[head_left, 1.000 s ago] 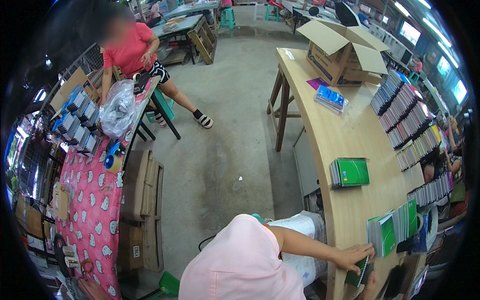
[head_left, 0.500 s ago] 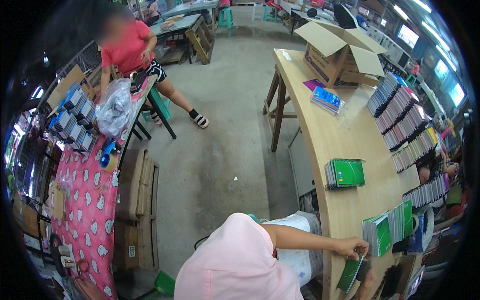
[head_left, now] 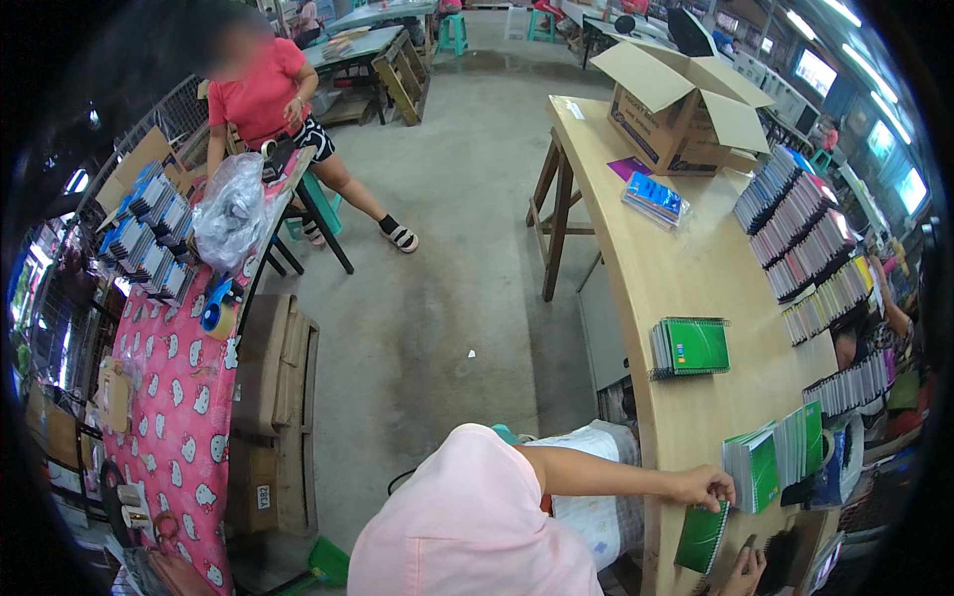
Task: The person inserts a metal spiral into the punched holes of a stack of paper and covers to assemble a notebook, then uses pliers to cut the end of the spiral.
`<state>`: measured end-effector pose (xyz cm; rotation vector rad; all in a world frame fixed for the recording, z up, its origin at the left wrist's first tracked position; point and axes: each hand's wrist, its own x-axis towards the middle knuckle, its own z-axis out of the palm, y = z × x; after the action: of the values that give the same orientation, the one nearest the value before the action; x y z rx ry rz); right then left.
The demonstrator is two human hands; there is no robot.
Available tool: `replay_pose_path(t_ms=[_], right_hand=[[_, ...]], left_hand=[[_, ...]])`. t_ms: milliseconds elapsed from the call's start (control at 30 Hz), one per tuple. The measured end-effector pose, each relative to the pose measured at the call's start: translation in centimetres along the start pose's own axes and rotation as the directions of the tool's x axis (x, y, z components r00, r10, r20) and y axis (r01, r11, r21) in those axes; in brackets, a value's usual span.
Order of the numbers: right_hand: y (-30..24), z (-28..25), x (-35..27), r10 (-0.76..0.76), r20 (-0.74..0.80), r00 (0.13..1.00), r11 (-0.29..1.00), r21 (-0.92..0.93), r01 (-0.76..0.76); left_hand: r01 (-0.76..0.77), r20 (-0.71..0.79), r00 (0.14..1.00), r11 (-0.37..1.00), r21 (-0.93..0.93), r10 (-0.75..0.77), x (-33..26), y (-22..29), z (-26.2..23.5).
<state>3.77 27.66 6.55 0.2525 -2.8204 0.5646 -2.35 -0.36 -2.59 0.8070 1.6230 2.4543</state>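
Note:
My left hand (head_left: 704,486) reaches across to the wooden table on the right. Its fingers pinch the upper edge of a small green spiral notebook (head_left: 702,539), which is tilted up near the table's front edge. Low at the right, partly cut off by the picture's rim, my right hand (head_left: 743,573) is beside the notebook and apart from it. Its fingers are curled around a small dark piece that I cannot make out. Just beyond my left hand stand green spiral notebooks (head_left: 761,471) packed in a row. Another green notebook stack (head_left: 696,346) lies farther up the table.
An open cardboard box (head_left: 664,109) and a blue packet (head_left: 654,199) sit on the wooden table (head_left: 686,268), with notebook rows (head_left: 795,228) along its far side. On the left, a co-worker (head_left: 260,89) stands by a pink-covered table (head_left: 169,417) holding notebooks, clear plastic and tape.
My right hand has drawn down and away from the notebook's spiral edge. The notebook, still pinched by my left hand, has turned so more of its green cover shows.

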Motion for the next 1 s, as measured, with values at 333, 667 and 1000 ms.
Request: replay_pose_path(t_ms=[333, 667, 1000], right_hand=[[-6.6, 0.7, -2.0, -0.066, -0.081, 0.995, 0.980, 0.183, 0.080], [-6.4, 4.6, -2.2, 0.070, -0.064, 0.995, 0.832, 0.554, -0.023], [-11.7, 3.9, 0.3, 0.047, -0.141, 0.989, 0.918, 0.397, 0.013]], left_hand=[[-0.078, -0.047, 0.995, 0.984, 0.163, 0.087, -0.3, 0.4, 3.1], [0.084, -0.097, 0.992, 0.992, 0.098, -0.075, -1.0, 0.7, 4.8], [0.183, -0.104, 0.980, 0.974, 0.134, -0.170, -1.3, 4.3, 1.5]])
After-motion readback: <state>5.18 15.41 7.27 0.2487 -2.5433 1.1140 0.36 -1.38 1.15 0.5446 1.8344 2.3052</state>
